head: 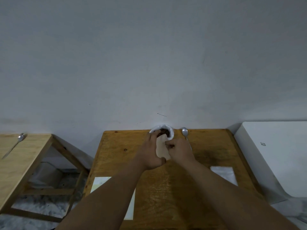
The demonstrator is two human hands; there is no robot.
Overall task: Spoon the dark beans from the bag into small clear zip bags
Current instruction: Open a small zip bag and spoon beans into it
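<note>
Left hand (152,154) and right hand (180,151) grip a small clear zip bag (161,147) just before the white plastic bag of dark beans (171,133) (silver metal spoon (184,131) beside it) at the far edge of the wooden table (124,143).

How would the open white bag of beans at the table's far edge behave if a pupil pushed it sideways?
The bean bag would probably slump rather than slide stiffly: its rolled white rim looks like thin, soft plastic. It likely feels heavy for its size, since dark beans show close to the rim. Open-topped, it could spill if tipped.
</note>
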